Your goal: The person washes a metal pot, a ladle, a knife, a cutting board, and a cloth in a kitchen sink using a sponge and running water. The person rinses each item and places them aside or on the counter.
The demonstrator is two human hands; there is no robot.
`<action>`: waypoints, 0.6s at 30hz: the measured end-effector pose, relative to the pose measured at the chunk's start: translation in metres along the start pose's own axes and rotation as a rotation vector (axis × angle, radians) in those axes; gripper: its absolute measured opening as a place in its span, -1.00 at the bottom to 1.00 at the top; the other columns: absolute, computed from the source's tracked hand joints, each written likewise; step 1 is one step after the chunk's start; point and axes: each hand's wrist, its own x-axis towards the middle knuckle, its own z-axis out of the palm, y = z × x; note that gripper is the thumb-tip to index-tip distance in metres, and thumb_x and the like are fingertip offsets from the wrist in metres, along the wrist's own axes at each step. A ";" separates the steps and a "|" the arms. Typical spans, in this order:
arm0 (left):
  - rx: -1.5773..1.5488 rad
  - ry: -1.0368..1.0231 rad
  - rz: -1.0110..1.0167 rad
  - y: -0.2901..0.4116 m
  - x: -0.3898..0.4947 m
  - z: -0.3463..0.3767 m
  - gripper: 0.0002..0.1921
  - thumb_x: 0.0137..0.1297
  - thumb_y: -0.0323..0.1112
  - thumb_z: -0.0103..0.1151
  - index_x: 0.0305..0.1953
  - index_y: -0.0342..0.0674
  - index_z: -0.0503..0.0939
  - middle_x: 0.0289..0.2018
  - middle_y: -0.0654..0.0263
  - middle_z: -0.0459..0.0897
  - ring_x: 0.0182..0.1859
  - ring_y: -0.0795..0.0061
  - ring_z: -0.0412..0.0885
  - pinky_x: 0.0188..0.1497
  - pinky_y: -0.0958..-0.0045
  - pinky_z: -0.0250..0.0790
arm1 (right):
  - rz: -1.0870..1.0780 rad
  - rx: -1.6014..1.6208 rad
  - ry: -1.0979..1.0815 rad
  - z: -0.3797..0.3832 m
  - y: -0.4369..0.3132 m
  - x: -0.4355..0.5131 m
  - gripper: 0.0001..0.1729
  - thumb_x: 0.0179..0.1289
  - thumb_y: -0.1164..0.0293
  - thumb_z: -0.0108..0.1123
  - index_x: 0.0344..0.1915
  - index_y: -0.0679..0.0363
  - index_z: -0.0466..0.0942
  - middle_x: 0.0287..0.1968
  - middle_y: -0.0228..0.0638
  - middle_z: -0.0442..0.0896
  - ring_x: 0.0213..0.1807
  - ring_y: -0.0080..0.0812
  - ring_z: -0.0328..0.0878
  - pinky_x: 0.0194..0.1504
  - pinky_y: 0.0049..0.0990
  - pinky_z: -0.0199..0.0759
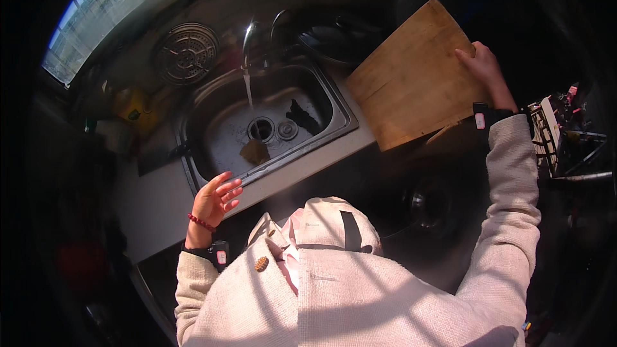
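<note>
My right hand [482,67] grips the far right edge of a wooden cutting board [419,82], thumb on its face. The board is tilted, and its lower left corner reaches the counter edge beside the sink. Near the front left rim of the stainless steel sink [349,123], my left hand [215,196] is held with fingers apart and nothing in it. Water [248,89] runs from the faucet [248,43] towards the drain [261,130]. A brown sponge or cloth [254,152] lies in the basin, along with a round drain strainer [288,130] and a dark rag-like piece [302,115].
Against the wall behind the sink leans a round perforated steamer rack [187,53]. A dark pan or lid [332,41] stands behind the sink's right corner. On the left are a yellow object [132,108] and a dark flat blade-like item [161,156]. A wire rack [544,140] is at right.
</note>
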 end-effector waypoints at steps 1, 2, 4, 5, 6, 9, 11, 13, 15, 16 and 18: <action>-0.014 0.053 0.013 -0.002 -0.009 -0.011 -0.57 0.33 -0.10 0.06 0.11 -0.21 0.44 -0.06 0.09 0.62 -0.11 0.30 0.65 -0.21 0.36 0.58 | 0.048 -0.035 -0.009 0.009 -0.002 0.011 -0.42 0.12 -0.01 0.24 -0.09 0.27 0.51 -0.15 -0.09 0.65 -0.10 -0.18 0.63 -0.12 -0.29 0.50; -0.031 0.108 0.026 -0.005 -0.017 -0.022 -0.58 0.33 -0.10 0.05 0.11 -0.21 0.44 -0.06 0.10 0.62 -0.11 0.30 0.66 -0.22 0.37 0.59 | 0.062 -0.017 -0.005 0.014 -0.004 0.019 -0.44 0.12 0.01 0.24 -0.08 0.26 0.51 -0.14 -0.10 0.65 -0.09 -0.18 0.62 -0.10 -0.30 0.49; -0.074 0.208 0.038 -0.013 -0.032 -0.042 -0.60 0.34 -0.12 0.04 0.10 -0.20 0.44 -0.05 0.11 0.62 -0.11 0.32 0.66 -0.22 0.38 0.58 | 0.171 0.025 -0.018 0.019 -0.011 0.030 -0.46 0.12 0.04 0.24 -0.08 0.25 0.51 -0.11 -0.12 0.64 -0.06 -0.18 0.61 -0.06 -0.31 0.49; -0.097 0.267 0.041 -0.018 -0.039 -0.051 -0.61 0.34 -0.13 0.03 0.10 -0.19 0.45 -0.05 0.12 0.62 -0.12 0.33 0.66 -0.22 0.39 0.58 | 0.162 -0.005 0.004 0.019 -0.014 0.031 -0.47 0.12 0.05 0.24 -0.08 0.24 0.52 -0.11 -0.12 0.64 -0.05 -0.19 0.61 -0.05 -0.31 0.48; -0.141 0.252 0.079 -0.025 -0.047 -0.059 -0.65 0.34 -0.16 0.04 0.07 -0.18 0.46 -0.05 0.15 0.62 -0.12 0.36 0.66 -0.23 0.41 0.58 | 0.148 -0.025 0.010 0.019 -0.017 0.031 -0.48 0.13 0.06 0.25 -0.07 0.23 0.52 -0.11 -0.12 0.65 -0.05 -0.19 0.61 -0.03 -0.30 0.48; -0.231 0.358 0.083 -0.041 -0.057 -0.077 -0.68 0.33 -0.19 0.05 0.03 -0.18 0.49 -0.08 0.18 0.63 -0.13 0.38 0.66 -0.24 0.43 0.58 | 0.079 -0.143 0.136 0.023 -0.024 0.023 -0.47 0.13 0.16 0.29 0.01 0.24 0.43 -0.02 -0.10 0.56 0.02 -0.12 0.55 -0.02 -0.25 0.48; -0.305 0.388 0.088 -0.049 -0.058 -0.082 -0.72 0.32 -0.23 0.08 -0.01 -0.20 0.50 -0.11 0.20 0.64 -0.14 0.38 0.66 -0.25 0.45 0.58 | -0.035 -0.220 0.354 0.033 -0.024 0.014 -0.44 0.12 0.21 0.32 0.04 0.24 0.39 0.02 -0.10 0.49 0.06 -0.08 0.49 -0.02 -0.24 0.47; -0.352 0.465 0.080 -0.056 -0.059 -0.082 -0.73 0.31 -0.25 0.09 -0.02 -0.21 0.51 -0.11 0.19 0.64 -0.15 0.38 0.66 -0.26 0.45 0.58 | -0.115 -0.325 0.422 0.043 -0.021 0.010 -0.46 0.12 0.26 0.33 0.03 0.24 0.37 0.03 -0.11 0.43 0.08 -0.07 0.44 0.00 -0.24 0.46; -0.360 0.412 0.062 -0.059 -0.054 -0.075 -0.71 0.31 -0.26 0.09 -0.01 -0.23 0.49 -0.11 0.18 0.64 -0.15 0.36 0.66 -0.24 0.44 0.57 | -0.181 -0.422 0.432 0.048 -0.014 0.011 -0.52 0.13 0.31 0.32 0.00 0.21 0.37 0.02 -0.14 0.42 0.09 -0.09 0.40 0.04 -0.26 0.44; -0.358 0.416 0.057 -0.060 -0.053 -0.072 -0.71 0.31 -0.26 0.09 0.00 -0.24 0.48 -0.11 0.17 0.64 -0.15 0.36 0.65 -0.23 0.44 0.57 | -0.234 -0.449 0.437 0.052 -0.012 0.012 -0.57 0.14 0.34 0.30 -0.03 0.19 0.39 0.00 -0.16 0.43 0.09 -0.12 0.39 0.06 -0.27 0.42; -0.348 0.427 0.068 -0.060 -0.057 -0.067 -0.69 0.30 -0.26 0.09 0.01 -0.26 0.47 -0.10 0.16 0.63 -0.12 0.35 0.64 -0.19 0.42 0.55 | -0.245 -0.433 0.424 0.054 -0.005 0.014 -0.64 0.15 0.40 0.27 -0.05 0.14 0.41 0.02 -0.25 0.44 0.08 -0.15 0.41 0.05 -0.29 0.41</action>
